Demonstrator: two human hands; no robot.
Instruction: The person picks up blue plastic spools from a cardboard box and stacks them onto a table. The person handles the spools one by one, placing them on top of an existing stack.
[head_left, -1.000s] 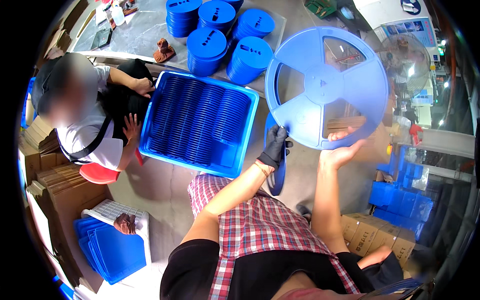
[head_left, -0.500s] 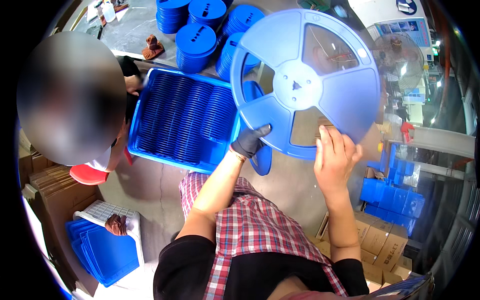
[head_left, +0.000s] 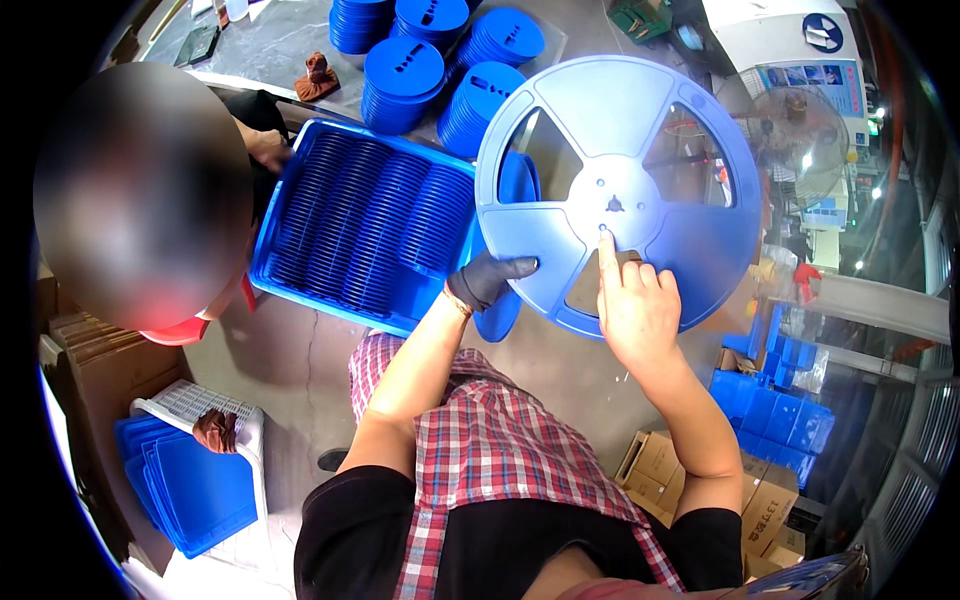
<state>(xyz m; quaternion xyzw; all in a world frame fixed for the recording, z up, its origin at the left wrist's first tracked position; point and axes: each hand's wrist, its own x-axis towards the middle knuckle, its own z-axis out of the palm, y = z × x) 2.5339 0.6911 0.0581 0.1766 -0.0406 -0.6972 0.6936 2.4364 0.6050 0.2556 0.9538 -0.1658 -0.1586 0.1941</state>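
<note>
A large blue plastic reel disc (head_left: 700, 245) with cut-out windows and a pale round hub is held up, its flat face toward me. My left hand (head_left: 490, 280), in a black glove, grips its left rim with the thumb on the near face. With the index finger stretched out, my bare right hand (head_left: 640, 310) touches the hub just below its centre hole; the other fingers are partly bent and hold nothing. Another blue disc (head_left: 498, 312) shows partly behind my left hand; what supports it is hidden. To the left, a blue bin (head_left: 462, 262) contains rows of upright blue discs (head_left: 345, 220).
Stacks of blue discs (head_left: 402, 68) stand on the grey table (head_left: 270, 45), near a brown cloth bundle (head_left: 317, 78). A co-worker's hand (head_left: 268, 148) is by the bin's left end. Cardboard boxes (head_left: 770, 505) and blue bins (head_left: 770, 410) lie right; a white chair (head_left: 255, 440) stands left.
My right hand has moved from the disc's lower right edge to its hub, index finger extended. The disc has turned and dropped slightly in view, still in my left hand.
</note>
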